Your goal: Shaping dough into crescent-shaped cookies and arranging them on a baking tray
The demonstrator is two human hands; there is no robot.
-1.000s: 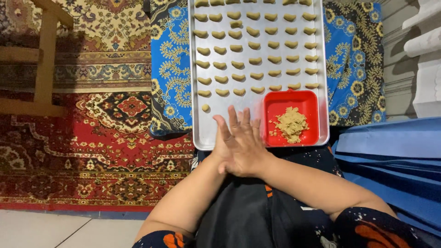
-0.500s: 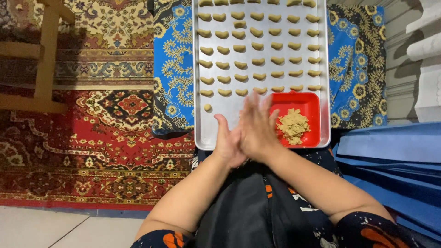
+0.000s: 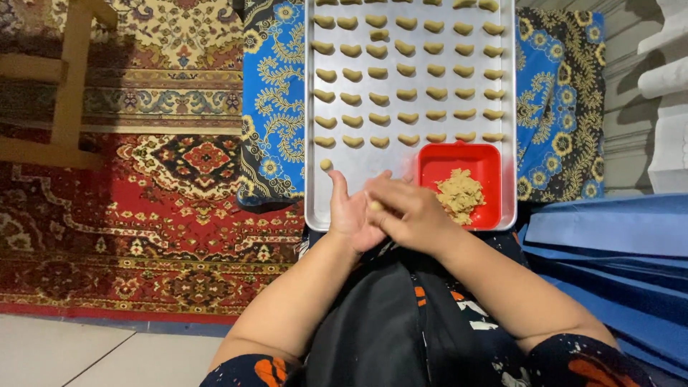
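Observation:
My left hand (image 3: 351, 215) lies palm up at the near edge of a silver baking tray (image 3: 358, 190). My right hand (image 3: 410, 213) rests across it, and a small piece of tan dough (image 3: 374, 206) shows pressed between the two. Rows of several crescent-shaped dough pieces (image 3: 406, 93) cover the tray. One small lone piece (image 3: 326, 165) sits at the near left. A red square container (image 3: 487, 168) in the tray's near right corner holds a heap of tan dough (image 3: 459, 195), just right of my right hand.
The tray rests on a blue patterned cloth (image 3: 276, 107) over a red patterned carpet (image 3: 143, 215). Wooden furniture legs (image 3: 72, 86) stand at the far left. A blue folded mat (image 3: 609, 244) lies on the right, white moulded shapes (image 3: 663, 79) beyond it. White floor tiles (image 3: 64, 351) show near left.
My hands were pressed flat together with fingers pointing up over the tray; now the right hand has slid across the left palm, with a dough piece showing between them.

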